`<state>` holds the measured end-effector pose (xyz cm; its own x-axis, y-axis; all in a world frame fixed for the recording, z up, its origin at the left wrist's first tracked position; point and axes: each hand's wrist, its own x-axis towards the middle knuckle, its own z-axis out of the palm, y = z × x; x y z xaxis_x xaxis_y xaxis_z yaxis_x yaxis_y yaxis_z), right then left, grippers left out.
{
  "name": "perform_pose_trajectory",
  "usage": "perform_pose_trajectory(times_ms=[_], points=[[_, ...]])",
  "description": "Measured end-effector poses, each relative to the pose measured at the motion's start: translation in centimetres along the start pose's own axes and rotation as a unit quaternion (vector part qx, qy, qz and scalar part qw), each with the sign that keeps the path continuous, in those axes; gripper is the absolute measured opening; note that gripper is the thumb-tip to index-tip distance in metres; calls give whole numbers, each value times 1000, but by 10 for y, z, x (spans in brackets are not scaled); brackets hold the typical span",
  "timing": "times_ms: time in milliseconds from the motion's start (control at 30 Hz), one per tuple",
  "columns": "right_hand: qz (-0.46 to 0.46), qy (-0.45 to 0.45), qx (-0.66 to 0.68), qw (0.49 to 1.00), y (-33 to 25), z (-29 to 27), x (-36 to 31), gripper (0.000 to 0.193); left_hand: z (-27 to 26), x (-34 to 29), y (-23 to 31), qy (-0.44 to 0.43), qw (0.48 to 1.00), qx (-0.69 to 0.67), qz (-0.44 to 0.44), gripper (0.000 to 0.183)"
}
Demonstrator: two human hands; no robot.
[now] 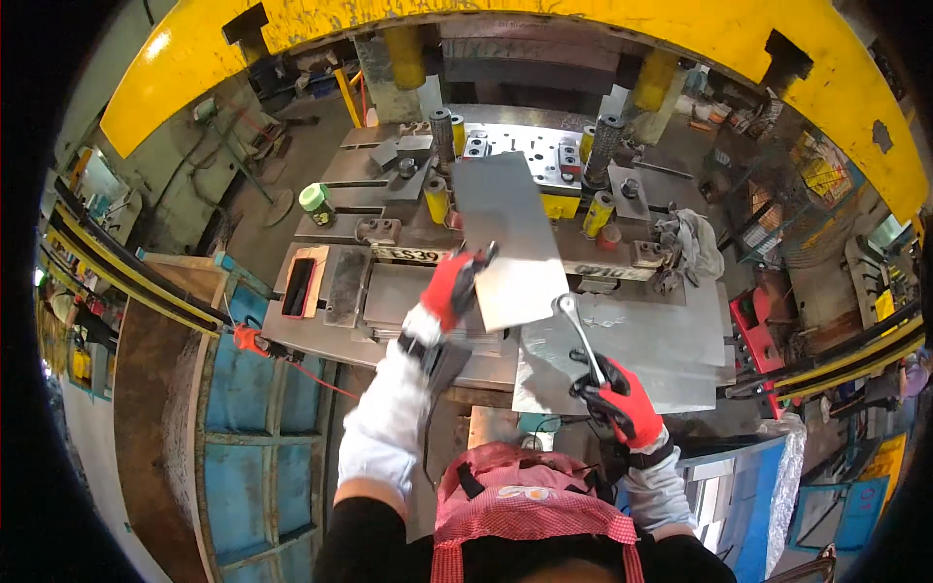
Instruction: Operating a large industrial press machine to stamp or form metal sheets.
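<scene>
My left hand (pixel 454 285), in a red glove with black fingers, is closed on the left edge of a flat grey metal sheet (pixel 505 214). The sheet is held up at a slant, its far end in front of the press die (pixel 505 143). My right hand (pixel 624 398), gloved alike, is wrapped round a metal rod with a round head (pixel 579 335). That head lies by the sheet's near right corner; whether they touch I cannot tell. Beneath the rod, a large thin shiny metal sheet (pixel 632 360) covers the right of the bench.
A yellow press beam (pixel 544 19) arches overhead. Stacked sheets (pixel 413 296) lie left of centre, near a black pad in a tray (pixel 299 285). A green-capped bottle (pixel 316 203) stands at the left; a grey rag (pixel 692 243) lies at the right. Yellow-black guards flank both sides.
</scene>
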<state>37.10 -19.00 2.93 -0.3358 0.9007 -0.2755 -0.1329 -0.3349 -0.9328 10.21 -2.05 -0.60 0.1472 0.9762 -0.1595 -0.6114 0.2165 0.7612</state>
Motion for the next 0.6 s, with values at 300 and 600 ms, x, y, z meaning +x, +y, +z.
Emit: perform_pose_trajectory(times_ms=[300, 600], points=[[-43, -16, 86, 995, -7, 10, 67, 43, -77, 157, -3, -151, 748, 554, 332, 33], [-21, -20, 78, 996, -14, -17, 84, 40, -19, 32, -41, -156, 971, -173, -46, 32]])
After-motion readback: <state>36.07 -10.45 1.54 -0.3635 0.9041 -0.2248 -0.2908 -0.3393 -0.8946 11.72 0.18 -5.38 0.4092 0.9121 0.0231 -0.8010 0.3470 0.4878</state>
